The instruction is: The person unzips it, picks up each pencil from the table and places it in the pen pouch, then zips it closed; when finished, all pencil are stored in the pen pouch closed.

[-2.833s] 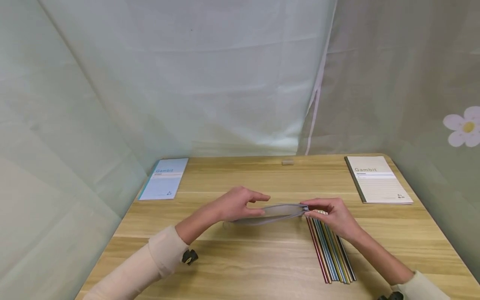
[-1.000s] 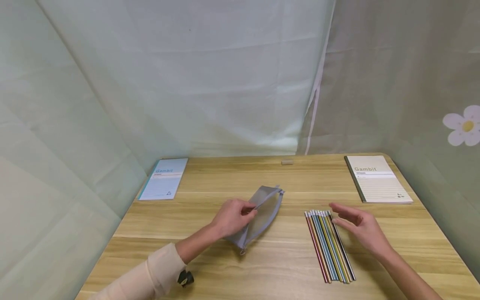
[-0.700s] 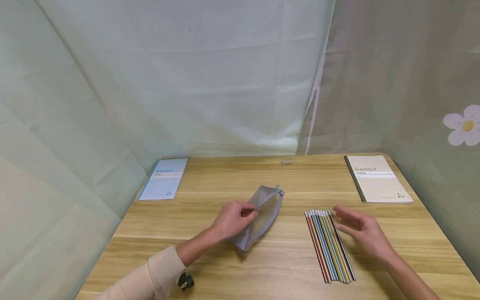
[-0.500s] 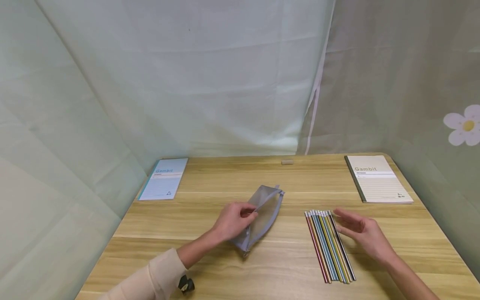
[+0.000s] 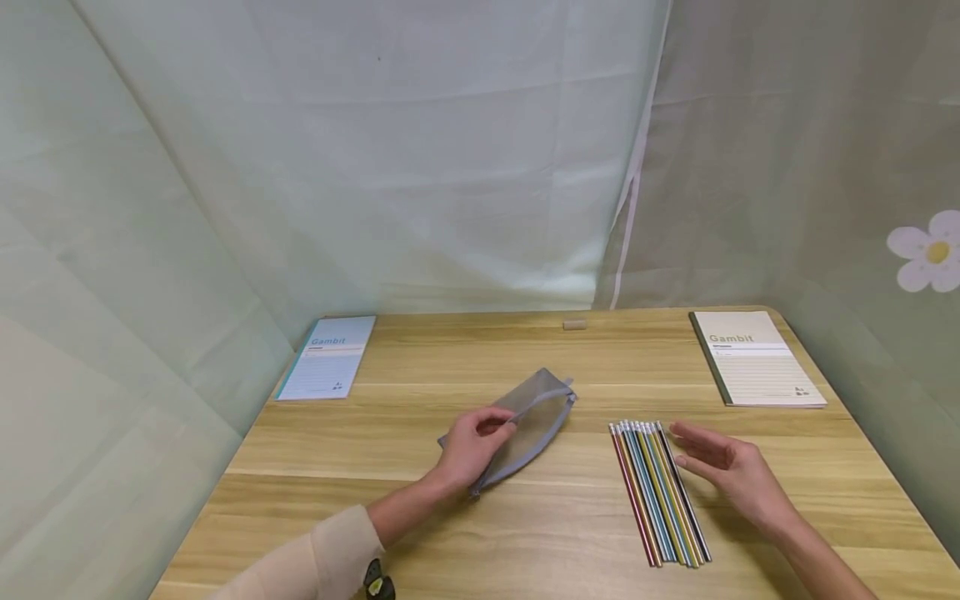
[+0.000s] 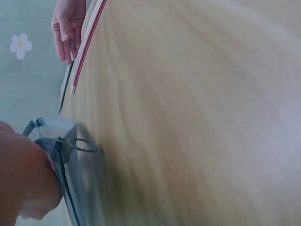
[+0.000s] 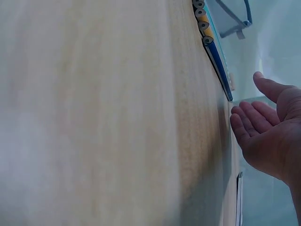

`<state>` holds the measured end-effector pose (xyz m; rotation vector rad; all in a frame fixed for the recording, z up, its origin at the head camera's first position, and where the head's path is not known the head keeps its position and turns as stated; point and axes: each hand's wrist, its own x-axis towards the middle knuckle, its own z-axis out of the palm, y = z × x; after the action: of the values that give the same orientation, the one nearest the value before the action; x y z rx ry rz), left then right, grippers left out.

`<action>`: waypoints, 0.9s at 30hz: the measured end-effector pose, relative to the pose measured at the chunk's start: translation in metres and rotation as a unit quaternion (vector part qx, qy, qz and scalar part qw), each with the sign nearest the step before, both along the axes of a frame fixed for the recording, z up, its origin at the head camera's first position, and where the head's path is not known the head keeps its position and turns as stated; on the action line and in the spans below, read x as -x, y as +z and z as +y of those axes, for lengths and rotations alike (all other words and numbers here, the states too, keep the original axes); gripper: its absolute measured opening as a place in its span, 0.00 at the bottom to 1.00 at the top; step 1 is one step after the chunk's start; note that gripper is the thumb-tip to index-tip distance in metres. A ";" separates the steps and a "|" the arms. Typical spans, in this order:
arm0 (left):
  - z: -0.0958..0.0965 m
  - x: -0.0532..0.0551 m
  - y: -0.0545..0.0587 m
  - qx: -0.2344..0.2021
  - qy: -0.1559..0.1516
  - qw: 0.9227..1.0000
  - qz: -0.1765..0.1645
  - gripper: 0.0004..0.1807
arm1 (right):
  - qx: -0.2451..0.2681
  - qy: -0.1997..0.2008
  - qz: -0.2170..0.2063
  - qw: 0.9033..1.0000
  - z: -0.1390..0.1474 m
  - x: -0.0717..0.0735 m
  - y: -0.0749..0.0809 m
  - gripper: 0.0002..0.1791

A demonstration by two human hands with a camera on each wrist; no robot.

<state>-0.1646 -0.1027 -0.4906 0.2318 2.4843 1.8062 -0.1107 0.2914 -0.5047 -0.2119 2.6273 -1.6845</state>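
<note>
A grey mesh zip pouch (image 5: 536, 429) lies slantwise at the middle of the table, its mouth unzipped and gaping. My left hand (image 5: 472, 446) pinches the pouch's near edge between thumb and fingers. In the left wrist view the pouch's corner shows a ring pull (image 6: 84, 145). To the right lies a row of several pencils (image 5: 660, 496), side by side, with eraser ends away from me. My right hand (image 5: 738, 479) is just right of the pencils, fingers extended and thumb apart, holding nothing. In the right wrist view that hand (image 7: 268, 127) is beyond the blunt pencil ends (image 7: 204, 26).
A blue notebook (image 5: 327, 358) lies at the table's back left and a cream notebook (image 5: 757, 358) at the back right. A small eraser-like block (image 5: 574, 325) sits near the back edge. Fabric curtains (image 5: 480, 167) stand around the table (image 5: 555, 533).
The right hand has let go of the pouch's end and moved right, beside the pencils. The left hand has taken hold of the pouch's edge; the pouch is turned slantwise and recently shifted slightly right.
</note>
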 end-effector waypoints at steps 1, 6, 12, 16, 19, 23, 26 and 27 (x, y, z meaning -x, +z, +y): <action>0.001 -0.001 -0.002 -0.013 0.011 1.000 -0.004 0.12 | 0.000 -0.002 -0.004 1.000 0.000 0.000 0.000 0.30; 0.006 -0.003 -0.005 -0.059 0.045 0.997 -0.009 0.13 | 0.003 -0.005 -0.013 1.000 0.000 -0.001 0.000 0.30; 0.009 -0.002 -0.008 -0.085 0.065 0.994 -0.019 0.14 | 0.000 -0.008 -0.017 1.000 0.001 -0.001 0.000 0.29; 0.011 -0.002 -0.009 -0.079 0.071 0.994 -0.023 0.14 | -0.011 -0.010 -0.004 1.000 0.000 -0.001 -0.001 0.27; 0.011 -0.002 -0.009 -0.075 0.074 0.994 -0.024 0.14 | -0.022 -0.007 0.016 1.000 -0.003 -0.001 -0.003 0.26; 0.013 -0.002 -0.009 -0.071 0.077 0.994 -0.024 0.13 | -0.035 -0.011 0.032 0.999 -0.007 -0.002 -0.006 0.26; 0.013 -0.002 -0.008 -0.069 0.079 0.994 -0.025 0.13 | -0.045 -0.022 0.032 0.998 -0.009 -0.003 -0.008 0.26; 0.013 -0.002 -0.008 -0.068 0.079 0.994 -0.024 0.13 | -0.048 -0.027 0.032 0.998 -0.010 -0.003 -0.009 0.26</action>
<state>-0.1625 -0.0893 -0.4984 -0.0043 2.4125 2.0177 -0.1078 0.2818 -0.5132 -0.1989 2.7769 -1.5871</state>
